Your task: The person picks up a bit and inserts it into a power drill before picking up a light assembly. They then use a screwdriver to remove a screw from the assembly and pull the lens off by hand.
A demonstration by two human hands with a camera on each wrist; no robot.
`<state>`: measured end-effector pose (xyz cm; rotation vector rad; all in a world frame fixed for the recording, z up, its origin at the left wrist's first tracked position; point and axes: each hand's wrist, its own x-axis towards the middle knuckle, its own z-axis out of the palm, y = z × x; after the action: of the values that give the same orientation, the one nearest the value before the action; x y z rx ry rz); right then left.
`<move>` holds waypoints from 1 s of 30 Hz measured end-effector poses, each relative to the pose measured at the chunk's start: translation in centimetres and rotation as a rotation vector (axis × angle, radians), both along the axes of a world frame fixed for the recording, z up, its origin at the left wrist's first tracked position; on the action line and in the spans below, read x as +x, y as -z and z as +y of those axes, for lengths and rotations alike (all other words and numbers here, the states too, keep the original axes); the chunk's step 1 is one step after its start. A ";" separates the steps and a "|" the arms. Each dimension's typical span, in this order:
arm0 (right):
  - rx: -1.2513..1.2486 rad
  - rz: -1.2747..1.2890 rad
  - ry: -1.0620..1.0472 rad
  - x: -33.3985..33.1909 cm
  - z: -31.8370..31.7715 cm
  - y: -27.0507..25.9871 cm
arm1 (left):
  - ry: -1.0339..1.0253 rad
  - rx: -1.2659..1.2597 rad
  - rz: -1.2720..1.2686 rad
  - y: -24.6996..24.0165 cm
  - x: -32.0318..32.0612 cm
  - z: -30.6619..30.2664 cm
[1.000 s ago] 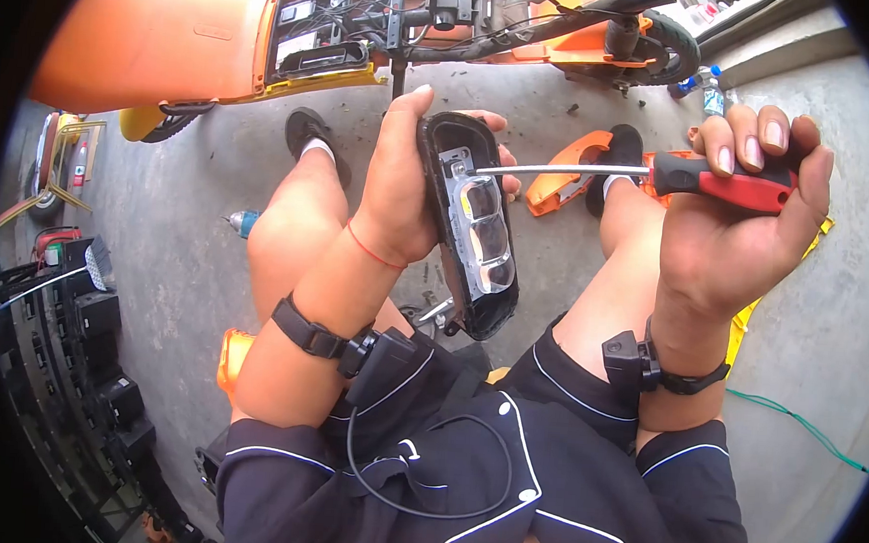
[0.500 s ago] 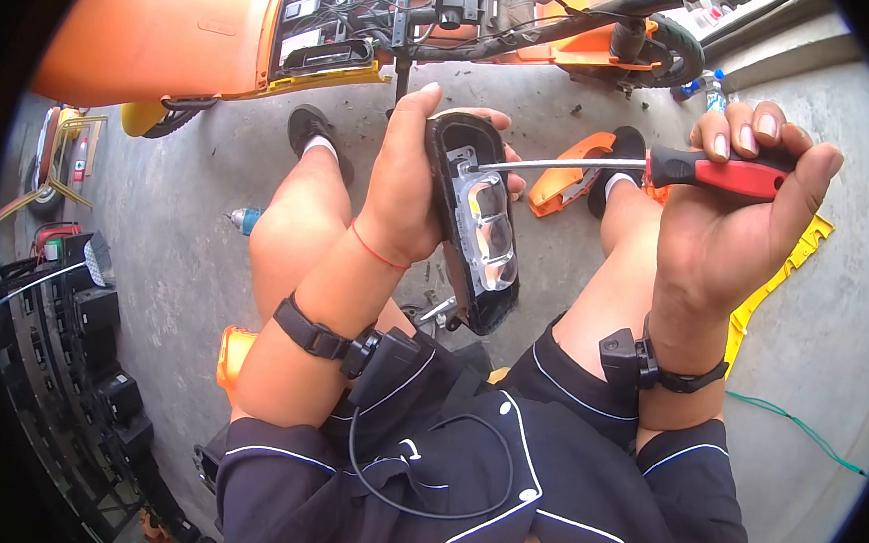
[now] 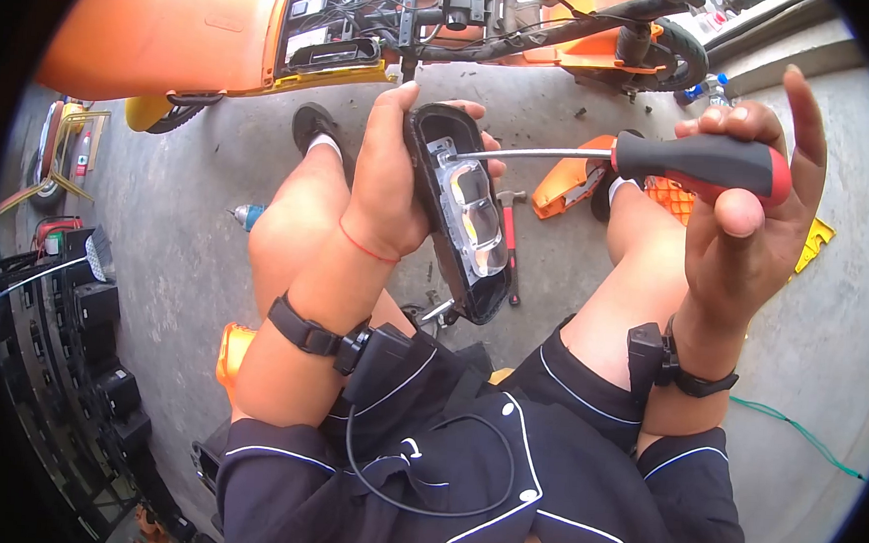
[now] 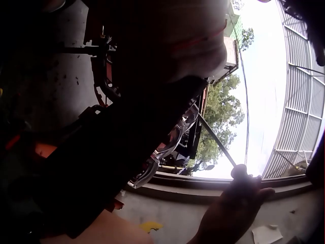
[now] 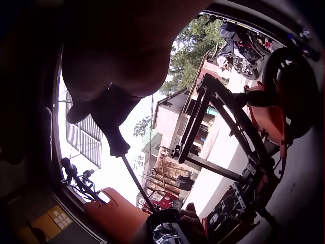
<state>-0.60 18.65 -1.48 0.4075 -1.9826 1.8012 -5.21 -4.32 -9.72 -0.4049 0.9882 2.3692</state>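
My left hand grips a black oblong lamp unit from its left side, fingers wrapped behind it. Inside the black housing sits a clear lens strip on a silvery bracket. In my right hand is a screwdriver with a red and black handle. Its thumb points toward the head camera and one finger sticks up. The steel shaft runs left, and its tip meets the bracket's upper end. From the right wrist, the shaft slopes down to the lamp; in the left wrist view the lamp's body is mostly dark.
A partly stripped orange motorbike stands ahead. On the concrete floor lie a red-handled hammer, an orange panel, a yellow piece and a blue power tool. Black parts are lined up at left; a green cord lies right.
The lamp has shifted slightly left, uncovering the hammer behind it. My right hand has turned about the screwdriver handle, one finger now raised and the thumb forward; the tip stays at the bracket's upper end.
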 end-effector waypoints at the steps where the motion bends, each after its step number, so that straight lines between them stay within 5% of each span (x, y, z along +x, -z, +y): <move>1: -0.007 0.005 -0.003 0.0 0.0 0.0 | 0.030 -0.009 0.001 -0.1 0.2 0.1; 19: -0.267 0.105 -0.132 -1.0 0.0 1.0 | 0.073 0.076 -0.079 0.7 0.5 0.8; 22: -0.013 0.277 -0.024 -1.1 0.3 1.9 | 0.077 0.078 -0.083 0.8 0.6 0.9; 26: -0.038 0.075 0.045 -0.5 -0.4 0.7 | 0.086 0.079 -0.086 0.8 0.6 1.0; 30: -0.224 0.108 -0.173 -1.4 0.9 1.5 | 0.086 0.061 -0.091 0.6 0.6 1.0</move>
<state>-1.99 19.56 -2.93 0.6051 -1.6954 2.0345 -4.59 -3.36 -10.36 -0.4345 0.8724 2.2770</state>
